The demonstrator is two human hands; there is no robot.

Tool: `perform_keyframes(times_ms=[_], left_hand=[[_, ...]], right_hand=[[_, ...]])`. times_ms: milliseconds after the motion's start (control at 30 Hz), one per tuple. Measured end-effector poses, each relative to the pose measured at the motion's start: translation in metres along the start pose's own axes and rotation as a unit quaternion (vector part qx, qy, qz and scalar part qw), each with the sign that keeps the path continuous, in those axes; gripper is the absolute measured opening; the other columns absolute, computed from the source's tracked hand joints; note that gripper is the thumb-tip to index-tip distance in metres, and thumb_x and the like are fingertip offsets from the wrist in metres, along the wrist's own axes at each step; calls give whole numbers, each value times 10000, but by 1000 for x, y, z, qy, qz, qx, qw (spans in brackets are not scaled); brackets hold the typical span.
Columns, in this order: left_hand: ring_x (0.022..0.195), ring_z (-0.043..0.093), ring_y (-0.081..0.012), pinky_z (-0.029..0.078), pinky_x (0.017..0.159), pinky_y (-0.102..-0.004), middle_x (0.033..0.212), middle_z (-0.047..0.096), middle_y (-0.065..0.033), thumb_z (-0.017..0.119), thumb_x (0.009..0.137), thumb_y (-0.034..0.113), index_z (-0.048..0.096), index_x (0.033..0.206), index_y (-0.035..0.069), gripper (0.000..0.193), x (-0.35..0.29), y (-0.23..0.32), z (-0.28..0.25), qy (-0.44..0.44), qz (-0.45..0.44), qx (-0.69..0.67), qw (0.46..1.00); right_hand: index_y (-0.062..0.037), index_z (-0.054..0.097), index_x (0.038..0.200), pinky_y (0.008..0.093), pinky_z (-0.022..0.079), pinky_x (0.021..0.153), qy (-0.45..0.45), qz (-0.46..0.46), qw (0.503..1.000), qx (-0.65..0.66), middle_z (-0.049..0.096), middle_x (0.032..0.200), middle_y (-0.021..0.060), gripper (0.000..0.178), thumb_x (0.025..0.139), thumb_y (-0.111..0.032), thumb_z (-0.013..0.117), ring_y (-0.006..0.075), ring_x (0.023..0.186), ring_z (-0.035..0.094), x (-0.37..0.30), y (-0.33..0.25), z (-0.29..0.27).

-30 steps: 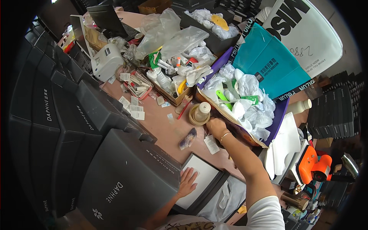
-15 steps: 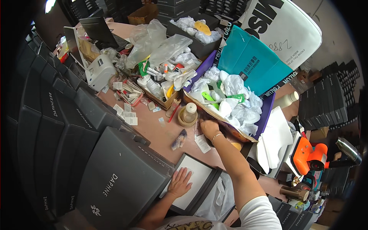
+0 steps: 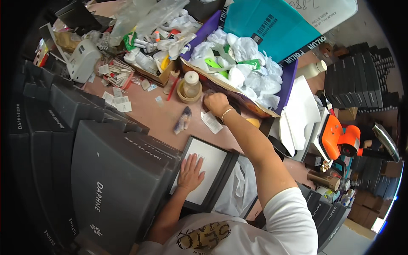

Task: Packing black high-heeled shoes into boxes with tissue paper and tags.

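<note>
My left hand (image 3: 191, 173) lies flat, fingers spread, on the white inner face of a black-rimmed box part (image 3: 214, 159). At the front edge of a purple box (image 3: 289, 87) filled with white plastic bags, my right hand (image 3: 216, 104) has its fingers curled in. What it holds, if anything, is hidden. Just below it is a white printed label (image 3: 211, 122). To its left stands a white-capped bottle (image 3: 192, 84) in a tan round holder (image 3: 182, 95). A small purple-and-tan cloth-like bundle (image 3: 182, 120) sits between my hands.
Large dark shoe boxes (image 3: 123, 170) crowd my left side. A crumpled clear plastic bag (image 3: 236, 187) is beside the black-rimmed part. An orange tool (image 3: 340, 136) and a cream bottle (image 3: 312, 69) stand to the right. Paper labels (image 3: 121, 102) are scattered near a white printer (image 3: 84, 61).
The whole view has shifted, so the table appears farther up and left. My left hand stays flat on the white surface, and my right hand stays by the purple box.
</note>
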State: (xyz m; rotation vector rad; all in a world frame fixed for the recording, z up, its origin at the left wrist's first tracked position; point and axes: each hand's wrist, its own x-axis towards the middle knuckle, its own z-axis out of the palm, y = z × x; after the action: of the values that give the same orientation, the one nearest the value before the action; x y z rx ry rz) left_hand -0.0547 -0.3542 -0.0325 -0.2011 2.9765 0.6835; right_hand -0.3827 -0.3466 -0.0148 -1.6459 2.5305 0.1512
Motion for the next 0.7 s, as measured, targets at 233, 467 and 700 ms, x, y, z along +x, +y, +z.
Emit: perform_keyframes(times_ms=[233, 467, 700], left_hand=[[1382, 246, -325, 197, 1107, -496, 1464, 310, -189, 591, 841, 350, 411, 1378, 77, 629, -2, 2, 2, -12, -13, -1, 1000], [1393, 226, -314, 185, 1113, -486, 1474, 298, -176, 559, 859, 382, 410, 1386, 100, 616, -2, 0, 0, -5, 6, 12, 1000], [1377, 259, -288, 185, 1115, -456, 1450, 341, -152, 547, 862, 406, 451, 1358, 126, 577, -5, 1, -7, -6, -14, 25, 1000]], right_hand=[[-42, 548, 802, 450, 487, 567, 119, 76, 961, 240, 607, 731, 170, 132, 780, -169, 577, 376, 634, 602, -115, -21, -120], [-56, 652, 861, 416, 493, 645, -183, -9, 942, 280, 629, 800, 141, 249, 813, -300, 636, 329, 756, 628, -248, -39, -141], [-3, 608, 920, 418, 476, 692, 85, -93, 885, 448, 606, 844, 190, 154, 839, -133, 614, 373, 785, 599, -51, -83, -175]])
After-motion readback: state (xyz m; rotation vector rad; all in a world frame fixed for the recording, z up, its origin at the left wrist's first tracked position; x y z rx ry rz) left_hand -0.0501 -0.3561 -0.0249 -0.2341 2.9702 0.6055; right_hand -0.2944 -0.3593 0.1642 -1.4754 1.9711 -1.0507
